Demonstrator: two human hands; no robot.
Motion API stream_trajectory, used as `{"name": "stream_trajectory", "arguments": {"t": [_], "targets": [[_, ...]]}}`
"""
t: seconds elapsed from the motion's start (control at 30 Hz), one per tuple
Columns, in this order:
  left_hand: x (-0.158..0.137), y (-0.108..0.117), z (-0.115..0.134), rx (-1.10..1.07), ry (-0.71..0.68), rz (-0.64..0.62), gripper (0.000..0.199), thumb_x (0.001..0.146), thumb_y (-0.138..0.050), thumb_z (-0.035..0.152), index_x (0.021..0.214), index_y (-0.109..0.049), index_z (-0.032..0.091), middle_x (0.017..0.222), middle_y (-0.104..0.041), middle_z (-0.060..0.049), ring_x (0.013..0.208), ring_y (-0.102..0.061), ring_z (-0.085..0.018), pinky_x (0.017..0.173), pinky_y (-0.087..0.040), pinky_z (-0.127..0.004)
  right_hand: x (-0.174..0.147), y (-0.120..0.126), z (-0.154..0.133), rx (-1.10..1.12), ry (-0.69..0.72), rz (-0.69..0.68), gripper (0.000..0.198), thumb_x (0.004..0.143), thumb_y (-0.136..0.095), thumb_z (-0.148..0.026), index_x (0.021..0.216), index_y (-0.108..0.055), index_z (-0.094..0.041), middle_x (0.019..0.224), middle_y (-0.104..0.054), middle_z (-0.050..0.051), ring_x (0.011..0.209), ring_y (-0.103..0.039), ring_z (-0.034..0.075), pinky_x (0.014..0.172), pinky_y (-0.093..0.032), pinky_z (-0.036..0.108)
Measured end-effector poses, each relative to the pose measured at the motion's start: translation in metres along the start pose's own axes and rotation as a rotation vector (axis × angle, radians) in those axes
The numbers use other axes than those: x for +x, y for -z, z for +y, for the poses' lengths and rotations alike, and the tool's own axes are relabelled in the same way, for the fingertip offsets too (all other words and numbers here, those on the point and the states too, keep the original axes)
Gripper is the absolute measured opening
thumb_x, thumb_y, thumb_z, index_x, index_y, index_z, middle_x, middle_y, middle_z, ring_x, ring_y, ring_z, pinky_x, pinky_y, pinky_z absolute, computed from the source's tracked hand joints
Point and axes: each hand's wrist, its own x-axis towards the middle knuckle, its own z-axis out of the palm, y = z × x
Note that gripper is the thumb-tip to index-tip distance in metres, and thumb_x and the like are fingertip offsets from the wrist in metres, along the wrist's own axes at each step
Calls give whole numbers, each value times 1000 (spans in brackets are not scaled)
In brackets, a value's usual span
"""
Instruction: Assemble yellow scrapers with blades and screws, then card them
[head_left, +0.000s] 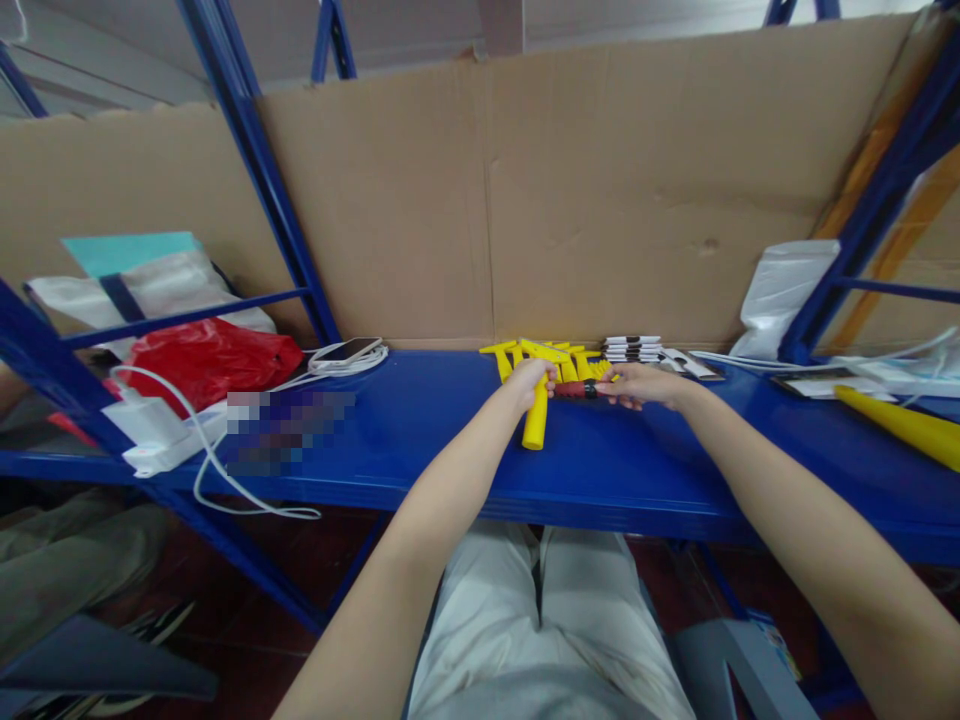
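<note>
My left hand (pixel 531 380) is closed around a yellow T-shaped scraper (pixel 535 425), whose round handle points down toward the table's front edge. The scraper's wide head (pixel 544 350) lies at the far side of that hand. In my closed right hand (pixel 637 386) is a dark red and black tool (pixel 576 389) that looks like a screwdriver. It lies level, its left end close to my left fingers; the tip cannot be made out. Behind both hands, several more yellow scrapers (pixel 498 352) lie in a row, partly covered.
The blue table (pixel 420 430) has a cardboard wall (pixel 600 200) behind it. A stack of small white packs (pixel 631 348) stands right of the scrapers. Leftward are a phone (pixel 352 350), coiled white cables, a red bag (pixel 214 362) and a power strip (pixel 176 450). A yellow object (pixel 900 425) lies at right.
</note>
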Motion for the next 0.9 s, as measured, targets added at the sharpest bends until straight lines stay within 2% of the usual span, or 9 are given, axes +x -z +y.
{"name": "stream_trajectory", "arguments": {"t": [0.37, 0.63, 0.9], "targets": [[1, 0, -1, 5, -14, 18, 18, 69, -48, 1, 62, -42, 17, 44, -38, 6, 34, -31, -4, 39, -27, -19, 2, -4, 3, -125, 29, -19, 36, 67, -75, -48, 66, -56, -18, 51, -58, -1, 37, -44, 5, 31, -29, 15], [-1, -1, 0, 4, -10, 28, 21, 70, -46, -1, 59, -42, 17, 44, -39, 5, 33, -32, -5, 39, -27, -19, 1, -4, -2, -342, -19, -69, 35, 81, -60, -50, 73, -54, -16, 53, -52, -2, 42, -43, 5, 37, -32, 17], [-2, -1, 0, 6, -26, 18, 22, 71, -44, 0, 58, -41, 17, 44, -39, 5, 33, -31, -5, 40, -27, -19, 0, -3, -3, -377, -27, -71, 30, 84, -56, -45, 79, -56, -16, 59, -55, -1, 44, -45, 6, 40, -32, 18]]}}
